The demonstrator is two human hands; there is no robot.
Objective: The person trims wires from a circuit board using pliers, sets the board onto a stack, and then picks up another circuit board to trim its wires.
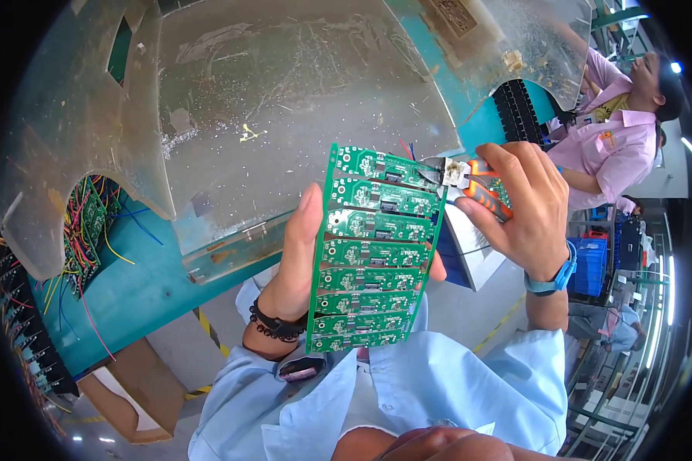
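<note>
A green circuit board panel (373, 253), made up of several narrow boards side by side between two rails, is held up in front of my chest. My left hand (298, 250) grips it, thumb along the left rail, with fingertips showing past the right edge. In my right hand (527, 203) is a pair of cutting pliers (480, 184) with orange and black handles. Their jaws lie at the upper right corner of the panel, by the end of the top board. Red and blue wire ends (409, 150) stick up behind the top edge.
A scratched, clear plastic shield (300, 84) littered with scraps covers the teal bench (142, 269). Wired boards (88, 223) are piled at left, beside a black slotted rack (38, 330). An open cardboard box (142, 384) stands below. A person in pink (615, 146) works at right, near blue bins (590, 265).
</note>
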